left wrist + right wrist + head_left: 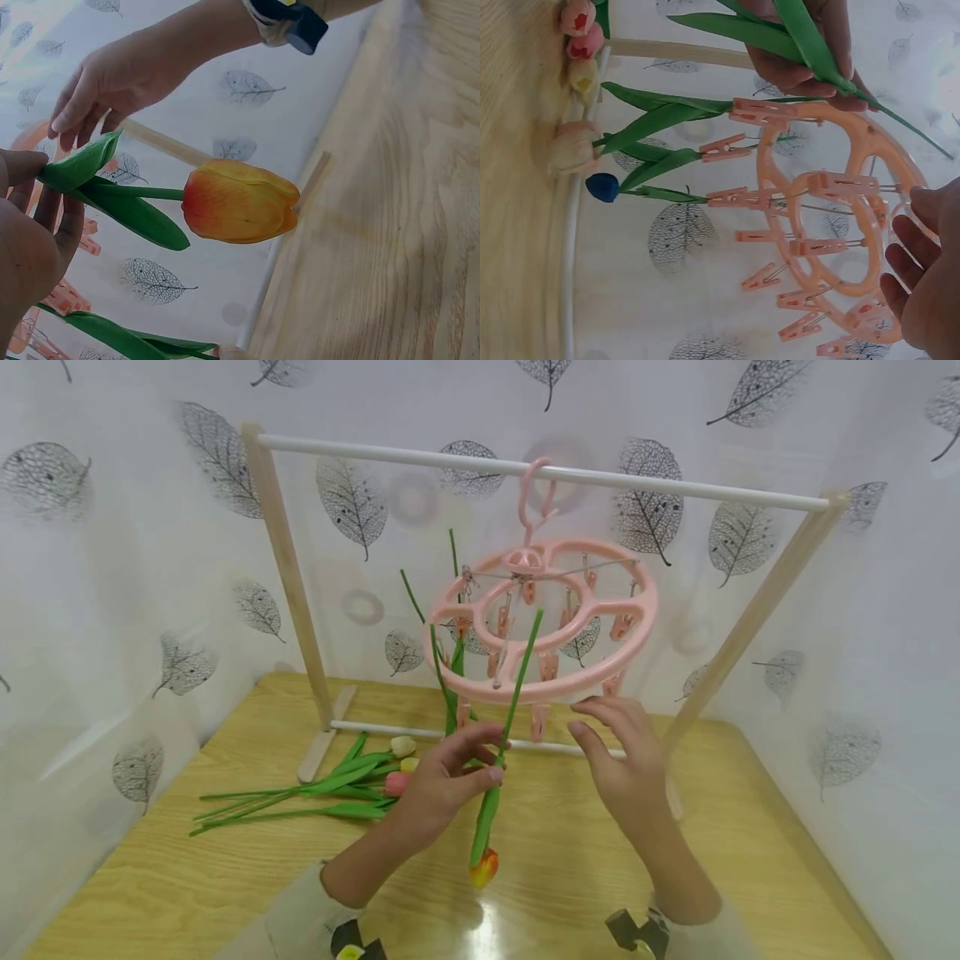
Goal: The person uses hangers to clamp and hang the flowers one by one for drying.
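Note:
My left hand (442, 781) pinches the green stem of an orange-yellow tulip (483, 868) between thumb and fingers; the bloom points down and the stem rises in front of a pink round clip hanger (600, 675). In the left wrist view the orange bloom (240, 201) shows large beside its leaves. My right hand (626, 760) holds nothing, its fingers apart, just right of the hanger's lower clips. In the right wrist view, green stems hang from several clips, with a blue bloom (602, 187) at the end of one.
The hanger hooks over a white rod (390, 455) on a wooden frame. Several tulips with green stems (337, 785) lie on the wooden table (187, 877) at the left, with pink and pale blooms. A leaf-patterned curtain (135, 610) stands behind.

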{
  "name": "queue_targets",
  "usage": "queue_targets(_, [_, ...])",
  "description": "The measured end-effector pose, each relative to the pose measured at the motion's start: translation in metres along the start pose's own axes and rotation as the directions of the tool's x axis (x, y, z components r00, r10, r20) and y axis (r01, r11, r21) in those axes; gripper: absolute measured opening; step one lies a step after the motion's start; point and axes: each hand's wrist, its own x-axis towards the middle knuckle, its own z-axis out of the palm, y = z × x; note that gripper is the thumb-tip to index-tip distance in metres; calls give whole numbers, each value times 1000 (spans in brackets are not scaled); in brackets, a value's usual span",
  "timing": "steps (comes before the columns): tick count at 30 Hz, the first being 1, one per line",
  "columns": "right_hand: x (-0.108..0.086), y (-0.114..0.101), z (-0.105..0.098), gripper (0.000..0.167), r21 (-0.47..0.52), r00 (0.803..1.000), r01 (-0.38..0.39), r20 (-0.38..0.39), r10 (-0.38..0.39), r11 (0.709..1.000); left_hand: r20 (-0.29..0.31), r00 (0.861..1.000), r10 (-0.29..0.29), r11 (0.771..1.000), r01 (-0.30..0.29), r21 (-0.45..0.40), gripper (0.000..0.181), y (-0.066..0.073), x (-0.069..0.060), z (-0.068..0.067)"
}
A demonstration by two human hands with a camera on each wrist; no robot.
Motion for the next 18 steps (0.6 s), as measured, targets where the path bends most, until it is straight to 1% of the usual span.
queue_targets(1, [-3, 2, 0, 20, 26, 994, -101, 38, 100, 995, -1, 1000, -4, 1000, 4, 3, 46, -1, 0, 0])
queue_targets(2, [-5, 3, 1, 23, 40, 976, -208, 78, 205, 977, -2, 1000, -7, 1000, 7, 8, 46, -1, 0, 0])
queue_targets(3, [-7, 4, 2, 26, 52, 947, -307, 112, 300, 950, -2, 1000, -8, 1000, 8, 12, 45, -2, 0, 0])
queue_targets(4, [-7, 6, 4, 28, 58, 912, -394, 147, 383, 917, -4, 1000, -10, 1000, 10, 16, 45, -2, 0, -1])
queue_targets(5, [-7, 7, 5, 27, 66, 875, -467, 178, 450, 882, -4, 1000, -12, 1000, 12, 19, 44, -2, 0, -1])
queue_targets(6, [-7, 8, 6, 27, 75, 844, -520, 200, 498, 851, -4, 1000, -12, 1000, 12, 23, 43, -2, 0, -1])
queue_targets(7, [-7, 9, 8, 26, 94, 822, -555, 213, 528, 827, -4, 1000, -11, 1000, 11, 27, 43, -2, 0, -1])
queue_targets(8, [-6, 10, 9, 26, 116, 812, -573, 218, 542, 812, -4, 1000, -9, 1000, 9, 29, 43, -2, 0, -2])
queue_targets(9, [-5, 11, 11, 25, 146, 807, -583, 222, 547, 800, -3, 1000, -6, 999, 6, 33, 42, -2, 0, -2])
queue_targets(13, [-4, 12, 12, 22, 246, 798, -602, 234, 556, 760, -5, 1000, -2, 999, 2, 42, 42, -1, 0, 0])
queue_targets(18, [-3, 11, 11, 20, 313, 770, -638, 256, 585, 704, -4, 1000, -10, 999, 10, 39, 42, -2, 0, 1])
